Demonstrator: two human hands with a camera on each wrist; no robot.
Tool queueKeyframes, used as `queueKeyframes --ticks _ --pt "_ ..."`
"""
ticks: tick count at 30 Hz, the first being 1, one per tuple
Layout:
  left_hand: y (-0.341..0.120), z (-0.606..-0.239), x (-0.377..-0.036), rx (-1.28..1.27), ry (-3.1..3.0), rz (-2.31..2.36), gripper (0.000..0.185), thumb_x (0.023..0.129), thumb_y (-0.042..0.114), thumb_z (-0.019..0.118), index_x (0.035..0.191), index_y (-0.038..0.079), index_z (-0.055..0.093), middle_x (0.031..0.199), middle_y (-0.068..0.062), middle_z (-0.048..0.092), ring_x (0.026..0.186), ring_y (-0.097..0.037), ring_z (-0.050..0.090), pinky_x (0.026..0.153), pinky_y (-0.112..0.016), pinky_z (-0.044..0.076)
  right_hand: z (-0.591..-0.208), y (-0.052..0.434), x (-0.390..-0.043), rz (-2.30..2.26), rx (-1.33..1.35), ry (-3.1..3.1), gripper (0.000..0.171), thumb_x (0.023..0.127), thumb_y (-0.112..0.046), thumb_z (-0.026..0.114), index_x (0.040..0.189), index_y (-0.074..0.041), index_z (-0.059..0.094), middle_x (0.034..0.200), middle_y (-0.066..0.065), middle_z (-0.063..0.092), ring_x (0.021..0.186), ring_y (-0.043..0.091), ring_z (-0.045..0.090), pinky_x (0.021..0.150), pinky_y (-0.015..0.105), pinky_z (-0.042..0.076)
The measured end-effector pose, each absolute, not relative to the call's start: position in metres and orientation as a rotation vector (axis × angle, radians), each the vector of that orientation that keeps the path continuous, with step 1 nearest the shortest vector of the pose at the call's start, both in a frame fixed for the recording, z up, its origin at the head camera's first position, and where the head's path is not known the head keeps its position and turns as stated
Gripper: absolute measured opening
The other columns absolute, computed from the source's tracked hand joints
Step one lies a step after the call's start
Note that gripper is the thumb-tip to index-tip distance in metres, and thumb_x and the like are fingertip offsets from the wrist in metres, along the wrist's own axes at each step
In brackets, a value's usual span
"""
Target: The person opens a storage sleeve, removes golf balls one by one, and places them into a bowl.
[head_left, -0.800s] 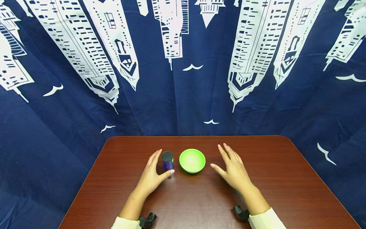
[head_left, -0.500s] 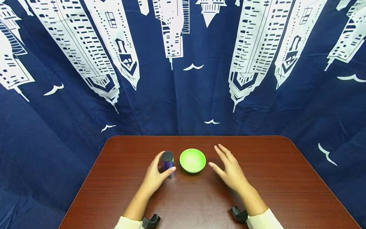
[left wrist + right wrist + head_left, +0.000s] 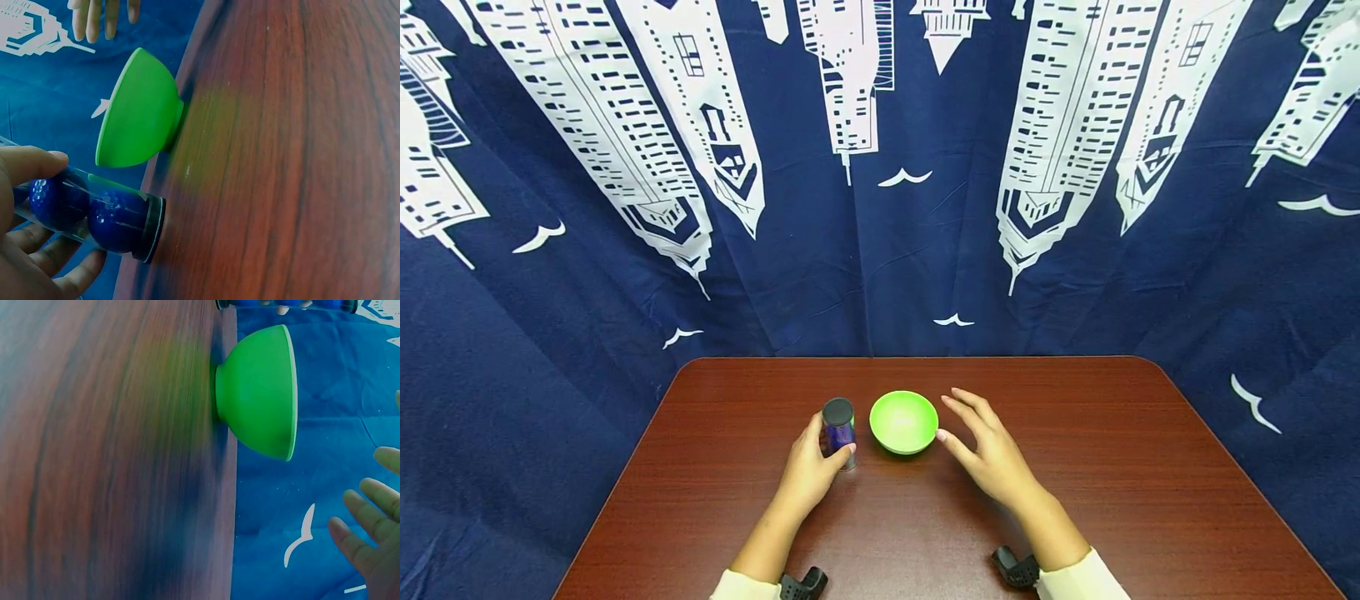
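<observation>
A clear tube of dimpled blue balls [image 3: 839, 435] with a black cap at each end stands upright on the table, left of a green bowl [image 3: 904, 422]. My left hand [image 3: 807, 468] holds the tube, thumb on the near side and fingers round the other; the left wrist view shows blue balls [image 3: 117, 220] through the clear wall. Right of the bowl, my right hand [image 3: 995, 457] hovers with fingers spread, its thumb tip close to the rim. In the right wrist view the bowl [image 3: 259, 394] stands apart from the visible fingers [image 3: 369, 515].
The brown wooden table [image 3: 1120, 467] has rounded far corners. Behind it hangs a dark blue cloth [image 3: 820, 275] with white buildings and birds. Each wrist wears a black camera mount [image 3: 1017, 568].
My left hand has closed in on the tube and now holds it. My right hand has moved left, towards the bowl. Tube and bowl stay in place.
</observation>
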State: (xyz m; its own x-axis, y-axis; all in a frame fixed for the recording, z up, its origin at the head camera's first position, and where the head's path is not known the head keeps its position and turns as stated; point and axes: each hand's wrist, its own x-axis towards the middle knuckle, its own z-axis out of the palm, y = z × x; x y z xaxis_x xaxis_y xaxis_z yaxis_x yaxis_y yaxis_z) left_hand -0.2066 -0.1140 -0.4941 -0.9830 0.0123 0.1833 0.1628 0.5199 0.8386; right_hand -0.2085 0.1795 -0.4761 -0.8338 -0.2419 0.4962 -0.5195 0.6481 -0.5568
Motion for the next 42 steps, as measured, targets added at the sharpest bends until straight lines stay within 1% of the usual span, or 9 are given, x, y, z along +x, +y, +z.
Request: queueKeyframes --ticks 3,11,17,20,27,31,34,38,42 --pt "-0.114 -0.494 -0.206 -0.159 -2.582 -1.461 0.061 0.088 0.019 0.078 0.14 0.005 0.049 0.124 -0.018 0.067 0.114 -0.035 0.066 0.097 -0.055 0.052 -0.476 0.176 -0.207 1.012 0.62 -2.507 0.055 0.094 -0.027 0.072 0.146 -0.018 0.054 0.151 0.007 0.048 0.139 0.03 0.049 0.109 0.057 0.045" --pt "-0.11 -0.491 -0.204 -0.184 -2.533 -1.436 0.061 0.085 0.019 0.081 0.139 0.01 0.054 0.128 -0.012 0.066 0.116 -0.031 0.065 0.099 -0.054 0.052 -0.473 0.167 -0.205 1.012 0.672 -2.547 0.056 0.096 -0.033 0.071 0.146 -0.016 0.053 0.148 0.003 0.051 0.138 0.027 0.051 0.108 0.055 0.047" --pt "-0.106 -0.487 -0.203 -0.256 -2.531 -1.367 0.059 0.082 0.02 0.085 0.135 0.014 0.059 0.121 -0.006 0.068 0.111 -0.025 0.065 0.092 -0.047 0.054 -0.471 0.161 -0.204 1.006 0.708 -2.522 0.053 0.094 -0.029 0.073 0.141 -0.01 0.058 0.144 0.002 0.055 0.133 0.025 0.056 0.107 0.05 0.049" --pt "-0.104 -0.486 -0.202 -0.293 -2.539 -1.361 0.057 0.081 0.021 0.085 0.133 0.017 0.061 0.118 -0.003 0.068 0.109 -0.022 0.064 0.09 -0.045 0.054 -0.471 0.159 -0.203 0.997 0.716 -2.523 0.053 0.094 -0.03 0.073 0.141 -0.011 0.058 0.143 0.001 0.055 0.132 0.025 0.057 0.106 0.05 0.049" --pt "-0.098 -0.484 -0.197 -0.416 -2.537 -1.34 0.057 0.078 0.021 0.087 0.13 0.02 0.065 0.118 0.0 0.067 0.108 -0.02 0.066 0.092 -0.046 0.055 -0.467 0.151 -0.2 1.007 0.745 -2.509 0.049 0.093 -0.031 0.074 0.138 -0.013 0.062 0.137 -0.002 0.059 0.13 0.02 0.059 0.106 0.047 0.05" --pt "-0.095 -0.484 -0.196 -0.468 -2.544 -1.302 0.058 0.078 0.019 0.087 0.131 0.021 0.065 0.117 0.001 0.065 0.108 -0.018 0.065 0.092 -0.043 0.055 -0.464 0.147 -0.198 1.038 0.781 -2.477 0.049 0.092 -0.028 0.075 0.137 -0.014 0.062 0.131 -0.002 0.063 0.122 0.018 0.063 0.102 0.043 0.052" --pt "-0.092 -0.482 -0.195 -0.481 -2.542 -1.312 0.058 0.078 0.016 0.087 0.131 0.022 0.065 0.116 0.0 0.064 0.106 -0.019 0.065 0.09 -0.042 0.055 -0.461 0.143 -0.197 1.082 0.82 -2.452 0.051 0.091 -0.026 0.077 0.137 -0.012 0.062 0.127 0.0 0.065 0.112 0.018 0.066 0.096 0.04 0.055" --pt "-0.089 -0.481 -0.195 -0.483 -2.543 -1.31 0.058 0.077 0.012 0.085 0.13 0.023 0.066 0.113 -0.001 0.061 0.104 -0.019 0.063 0.089 -0.042 0.055 -0.459 0.138 -0.195 1.139 0.875 -2.444 0.053 0.09 -0.024 0.077 0.139 -0.013 0.06 0.127 0.001 0.063 0.1 0.017 0.067 0.088 0.034 0.057" --pt "-0.086 -0.481 -0.195 -0.489 -2.556 -1.302 0.057 0.078 0.01 0.083 0.131 0.022 0.066 0.112 -0.001 0.058 0.104 -0.018 0.062 0.089 -0.04 0.055 -0.458 0.135 -0.195 1.188 0.919 -2.437 0.053 0.091 -0.022 0.076 0.141 -0.015 0.059 0.124 -0.002 0.063 0.094 0.014 0.067 0.084 0.034 0.059"
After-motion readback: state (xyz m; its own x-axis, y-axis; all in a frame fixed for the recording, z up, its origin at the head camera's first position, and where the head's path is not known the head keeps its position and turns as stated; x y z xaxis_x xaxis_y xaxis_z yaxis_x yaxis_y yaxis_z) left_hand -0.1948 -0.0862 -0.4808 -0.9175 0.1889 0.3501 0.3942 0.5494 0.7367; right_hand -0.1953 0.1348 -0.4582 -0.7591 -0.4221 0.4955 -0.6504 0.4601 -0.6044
